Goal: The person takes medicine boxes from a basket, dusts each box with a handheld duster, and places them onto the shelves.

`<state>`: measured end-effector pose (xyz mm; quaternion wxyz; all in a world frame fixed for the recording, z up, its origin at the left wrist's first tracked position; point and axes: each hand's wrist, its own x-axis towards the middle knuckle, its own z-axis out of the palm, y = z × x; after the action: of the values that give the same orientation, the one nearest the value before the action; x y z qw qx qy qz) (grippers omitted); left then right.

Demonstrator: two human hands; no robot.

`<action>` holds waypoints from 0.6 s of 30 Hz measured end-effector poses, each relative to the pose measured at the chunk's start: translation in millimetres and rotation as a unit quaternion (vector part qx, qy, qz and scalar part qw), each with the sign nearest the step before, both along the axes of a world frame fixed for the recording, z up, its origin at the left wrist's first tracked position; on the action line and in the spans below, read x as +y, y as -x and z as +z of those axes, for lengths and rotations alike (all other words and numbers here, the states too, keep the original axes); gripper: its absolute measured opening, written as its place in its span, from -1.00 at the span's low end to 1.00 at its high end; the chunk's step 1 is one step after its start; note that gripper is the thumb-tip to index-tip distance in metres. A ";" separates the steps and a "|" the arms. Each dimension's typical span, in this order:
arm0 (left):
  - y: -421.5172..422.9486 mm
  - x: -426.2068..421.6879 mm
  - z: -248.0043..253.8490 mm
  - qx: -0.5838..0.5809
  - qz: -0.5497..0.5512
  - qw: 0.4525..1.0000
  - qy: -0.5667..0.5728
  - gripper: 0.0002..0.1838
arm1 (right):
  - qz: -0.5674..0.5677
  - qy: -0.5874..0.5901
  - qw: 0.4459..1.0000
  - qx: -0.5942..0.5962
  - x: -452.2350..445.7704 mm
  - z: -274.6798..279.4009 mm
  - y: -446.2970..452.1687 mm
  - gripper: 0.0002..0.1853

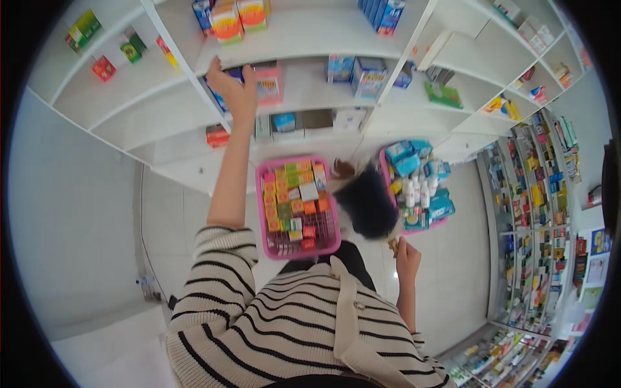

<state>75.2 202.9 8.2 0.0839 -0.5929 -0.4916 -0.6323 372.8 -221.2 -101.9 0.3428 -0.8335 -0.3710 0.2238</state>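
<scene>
My left hand [235, 97] reaches up into the middle shelf, fingers and thumb apart. Directly behind it stand a dark blue box [220, 98] and a pink box [268, 83]; whether the fingertips touch them I cannot tell. Low on the right, my right hand [407, 260] is closed around the end of what looks like a feather duster [367, 204], dark and fluffy with pale and brown tufts, blurred by motion. The duster hangs between a pink basket [264, 220] of small orange, yellow and green boxes and a second pink basket [442, 223], partly covering the latter.
White shelves [297, 45] stand ahead, with orange-and-white boxes [226, 22] above and blue boxes [370, 77] to the right. White bottles [417, 193] and teal packs [404, 160] fill the right basket. Stocked racks [533, 194] line the right side.
</scene>
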 end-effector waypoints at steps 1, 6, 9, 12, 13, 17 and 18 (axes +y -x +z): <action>-2.8 -21.5 -16.8 -0.052 -0.079 0.995 0.024 -0.31 | -0.024 0.000 0.999 0.035 4.4 1.8 2.9 -0.49; -0.4 -140.7 -177.1 -0.024 -0.170 0.926 0.338 -0.56 | -0.038 0.018 0.995 0.086 6.6 -19.5 -3.4 -0.51; 15.1 -197.6 -265.3 0.060 -0.129 0.880 0.453 -0.68 | 0.006 0.054 0.996 0.068 14.9 -20.3 -6.3 -0.53; 35.3 -245.0 -339.1 0.066 -0.081 0.833 0.543 -0.75 | 0.027 0.086 0.994 0.067 24.6 -27.8 -10.2 -0.54; 42.8 -260.0 -358.4 0.094 -0.068 0.814 0.569 -0.73 | 0.041 0.096 0.992 0.066 26.7 -29.1 -10.1 -0.54; 45.8 -288.4 -385.8 0.167 -0.078 0.761 0.621 -0.74 | 0.069 0.144 0.985 0.059 36.5 -28.3 -6.2 -0.56; 44.1 -291.1 -392.0 0.168 -0.079 0.757 0.627 -0.74 | 0.068 0.151 0.984 0.060 36.2 -30.0 -5.3 -0.56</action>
<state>31.0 -88.2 -383.9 -0.2755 -0.6461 -0.7076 -0.0776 378.1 -185.0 -131.8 0.2186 -0.8334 -0.3678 0.3498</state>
